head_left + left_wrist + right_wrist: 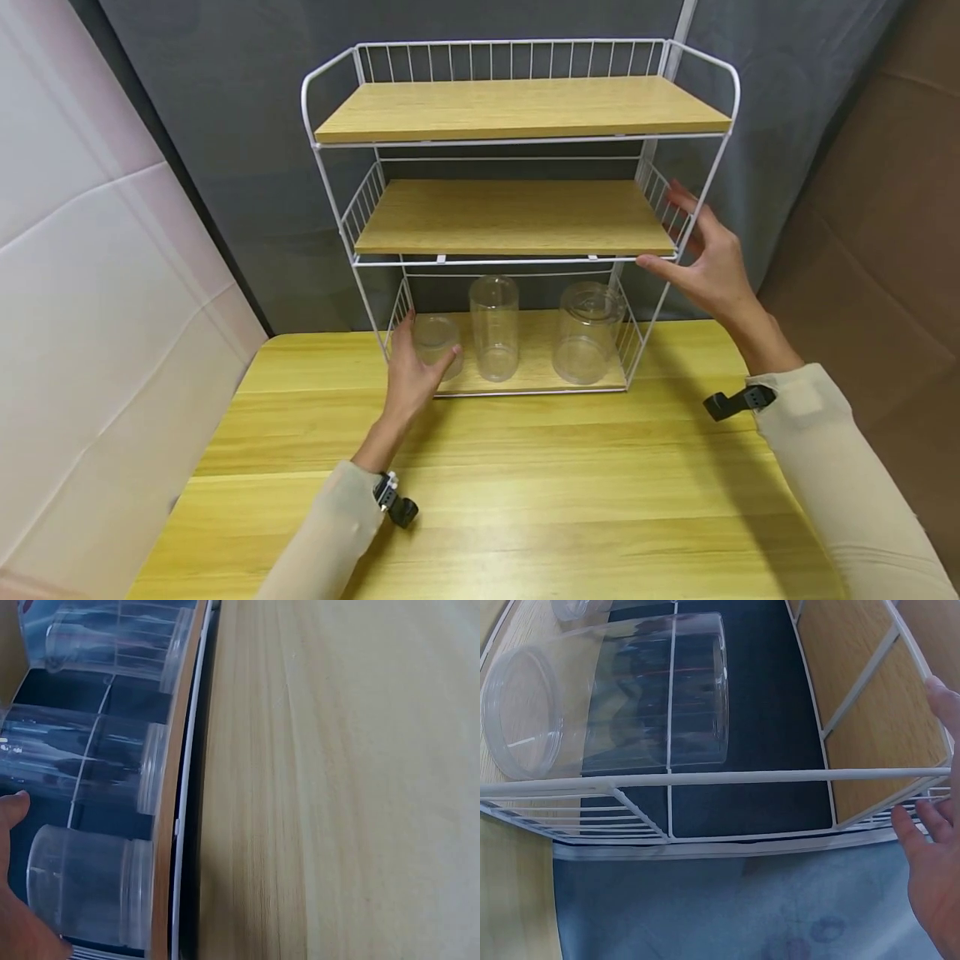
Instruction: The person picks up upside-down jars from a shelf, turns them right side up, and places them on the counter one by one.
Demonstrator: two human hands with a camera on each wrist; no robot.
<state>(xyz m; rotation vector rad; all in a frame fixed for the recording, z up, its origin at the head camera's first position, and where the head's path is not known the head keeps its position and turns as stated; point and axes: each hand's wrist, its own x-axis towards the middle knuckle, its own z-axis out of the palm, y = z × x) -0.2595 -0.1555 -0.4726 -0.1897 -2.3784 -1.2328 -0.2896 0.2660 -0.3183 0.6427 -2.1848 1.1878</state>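
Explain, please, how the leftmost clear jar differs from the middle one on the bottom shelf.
The leftmost jar is short; the middle jar is clearly taller. In the head view, the left hand partly covers the leftmost jar, whereas no hand covers the middle jar. Both are transparent, round and upright on the bottom shelf.

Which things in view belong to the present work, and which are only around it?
Seems part of the work:
left hand, at the short clear jar
right hand, at the three-tier white wire rack

Seems only around it now:
tall clear jar
wide clear jar
wooden table
grey backdrop
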